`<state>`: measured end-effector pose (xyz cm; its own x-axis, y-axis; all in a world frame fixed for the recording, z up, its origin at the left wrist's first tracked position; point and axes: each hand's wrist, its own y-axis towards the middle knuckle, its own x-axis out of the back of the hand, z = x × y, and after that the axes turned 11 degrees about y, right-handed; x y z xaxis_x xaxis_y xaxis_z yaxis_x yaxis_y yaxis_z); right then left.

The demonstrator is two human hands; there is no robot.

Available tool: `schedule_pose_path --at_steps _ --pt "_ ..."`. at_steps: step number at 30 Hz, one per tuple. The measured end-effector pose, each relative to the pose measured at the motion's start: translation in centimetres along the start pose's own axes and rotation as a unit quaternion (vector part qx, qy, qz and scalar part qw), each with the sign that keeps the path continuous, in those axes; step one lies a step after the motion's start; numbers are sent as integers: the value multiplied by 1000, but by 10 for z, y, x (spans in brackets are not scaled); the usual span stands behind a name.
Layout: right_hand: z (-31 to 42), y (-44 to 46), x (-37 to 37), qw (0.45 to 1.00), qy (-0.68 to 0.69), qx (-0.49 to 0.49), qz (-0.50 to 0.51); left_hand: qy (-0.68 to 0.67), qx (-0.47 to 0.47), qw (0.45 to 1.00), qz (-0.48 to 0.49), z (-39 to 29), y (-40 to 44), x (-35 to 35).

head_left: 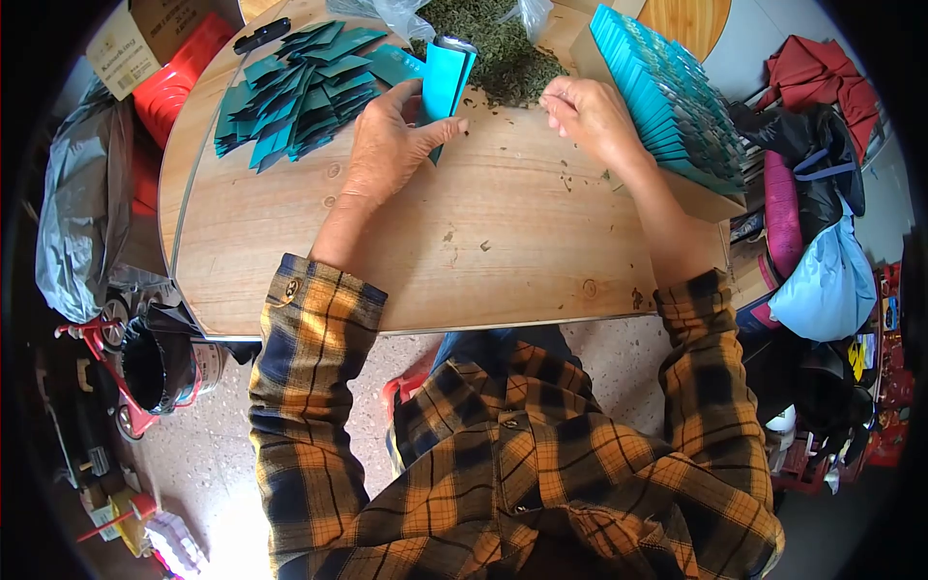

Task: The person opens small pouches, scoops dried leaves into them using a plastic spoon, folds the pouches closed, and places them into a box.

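My left hand is wrapped round a teal packet, held upright over the table with its silvery-lined mouth open at the top. To the right, my right hand has its fingers curled together in a pinch at the near edge of a heap of dried green leaves. Whatever lies between those fingertips is too small to make out. Beside my left hand, a loose pile of flat teal packets is spread on the wooden table.
A cardboard box packed with rows of teal packets stands right of my right hand. Clear plastic lies by the leaves. A black pen-like object rests at the far left. Leaf crumbs dot the tabletop. Bags crowd the right side.
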<state>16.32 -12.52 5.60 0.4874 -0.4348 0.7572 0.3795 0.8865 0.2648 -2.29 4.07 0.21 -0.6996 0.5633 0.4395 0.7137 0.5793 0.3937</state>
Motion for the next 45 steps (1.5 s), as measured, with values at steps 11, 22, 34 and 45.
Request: schedule_pose_path --at_steps 11,22,34,45 --pt "-33 5 -24 979 -20 107 -175 23 34 998 45 -5 0 3" --pt "44 -21 33 976 26 160 -147 85 -29 996 -12 1 0 0" --pt "83 -12 55 961 -103 255 -29 106 -56 993 -17 -1 -3 1" --pt "96 1 58 926 -174 332 28 116 -48 992 -3 -7 -4 4"
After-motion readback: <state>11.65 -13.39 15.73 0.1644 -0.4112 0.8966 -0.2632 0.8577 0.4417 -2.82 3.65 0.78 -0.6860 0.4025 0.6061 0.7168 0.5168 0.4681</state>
